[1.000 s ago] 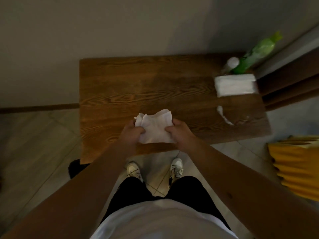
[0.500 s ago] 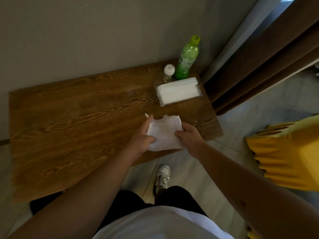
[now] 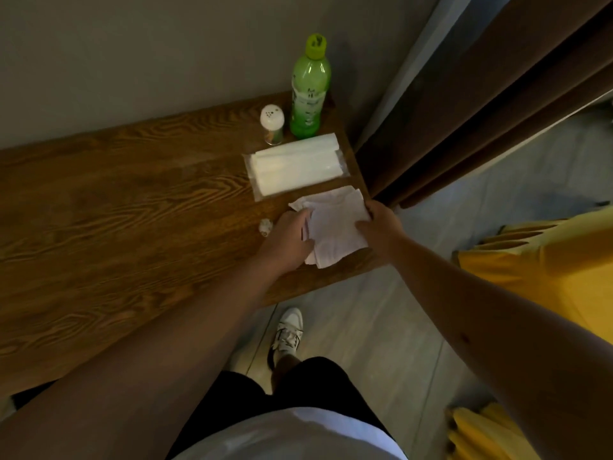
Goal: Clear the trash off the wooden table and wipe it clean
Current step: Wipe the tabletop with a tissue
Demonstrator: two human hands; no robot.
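White tissue now sits over the right end of the desk, just in front of the tissue pack. 1 s ago it was held at mid-desk, clear of the pack; 0.5 s ago already partway over. So the person has shifted rightward w/ the sheet, toward the pack corner.

Left hand: fingers closed on the sheet's left edge, pinching it. Right hand: fingers curled on the right edge, holding same sheet. Sheet looks spread between both hands, low over the wood; contact w/ surface can't be confirmed.

White smear that showed in front of the pack 1 s ago: not visible now, prob. under the tissue. Judgement: the sheet is being put onto that spot, wipe step starting.

Small crumpled scrap lies left of the left hand, in front of the pack's left corner, apart from the tissue. Still on desk, so trash clearing not done.

Green bottle and shaker stand upright behind the pack, by the wall; untouched.

Risk: wiping toward the pack may nudge it; the scrap could get swept along or missed.
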